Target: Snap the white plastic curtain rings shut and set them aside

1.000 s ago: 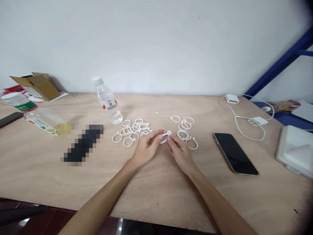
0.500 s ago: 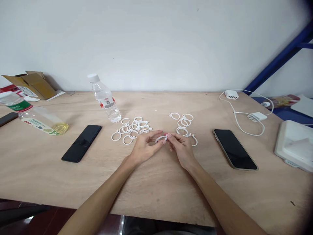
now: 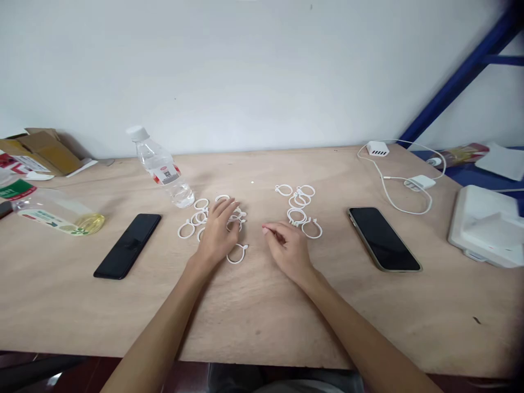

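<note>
My left hand [image 3: 219, 232] is over a group of white plastic curtain rings [image 3: 186, 230], its fingers apart and hiding some of them. Just below its thumb lies a single white ring [image 3: 236, 254] with a small tab at its upper right. My right hand [image 3: 289, 250] rests closed in a pinch to the right of that ring. A bit of red shows at its thumb and forefinger tips; what it belongs to is too small to make out. Beyond the right hand, several more white rings [image 3: 312, 229] lie loosely grouped.
A clear water bottle [image 3: 166, 172] stands behind the left rings. Black phones lie at left [image 3: 127, 245] and right [image 3: 385, 239]. An oil bottle [image 3: 61, 210] and cardboard box [image 3: 49, 150] are far left. A charger [image 3: 377, 148] with cable and a white case [image 3: 487, 226] are at right.
The hands have moved apart. The white ring held between them now lies on the table, and my left hand has moved left over the ring group. The view has shifted slightly.
</note>
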A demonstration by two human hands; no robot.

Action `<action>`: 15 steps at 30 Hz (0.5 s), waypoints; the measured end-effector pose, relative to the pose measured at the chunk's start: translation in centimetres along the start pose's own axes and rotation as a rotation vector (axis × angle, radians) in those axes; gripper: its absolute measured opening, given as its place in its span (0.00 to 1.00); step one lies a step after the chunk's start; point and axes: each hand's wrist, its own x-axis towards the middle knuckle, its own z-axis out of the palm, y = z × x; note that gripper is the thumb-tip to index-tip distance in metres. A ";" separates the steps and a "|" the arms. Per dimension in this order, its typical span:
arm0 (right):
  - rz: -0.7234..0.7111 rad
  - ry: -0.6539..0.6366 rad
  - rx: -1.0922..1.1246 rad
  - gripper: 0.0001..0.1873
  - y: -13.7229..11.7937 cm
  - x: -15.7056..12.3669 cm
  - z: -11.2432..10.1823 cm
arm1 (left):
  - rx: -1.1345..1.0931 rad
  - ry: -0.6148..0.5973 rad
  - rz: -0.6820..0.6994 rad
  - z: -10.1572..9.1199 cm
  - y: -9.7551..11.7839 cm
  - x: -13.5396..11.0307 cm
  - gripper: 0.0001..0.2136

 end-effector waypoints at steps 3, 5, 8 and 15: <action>-0.077 -0.099 -0.090 0.11 0.0 -0.5 0.2 | 0.017 0.039 0.017 0.2 0.4 0.5 0.16; -0.095 -0.192 -0.181 0.12 -0.1 -0.7 0.4 | -0.034 -0.016 0.048 0.6 1.8 1.2 0.14; -0.082 -0.319 -0.358 0.11 -0.3 -0.8 0.4 | -0.106 -0.194 0.127 1.5 5.0 2.9 0.12; -0.048 -0.190 -0.204 0.19 0.2 -0.6 0.4 | 0.044 -0.557 0.276 4.3 10.9 7.0 0.07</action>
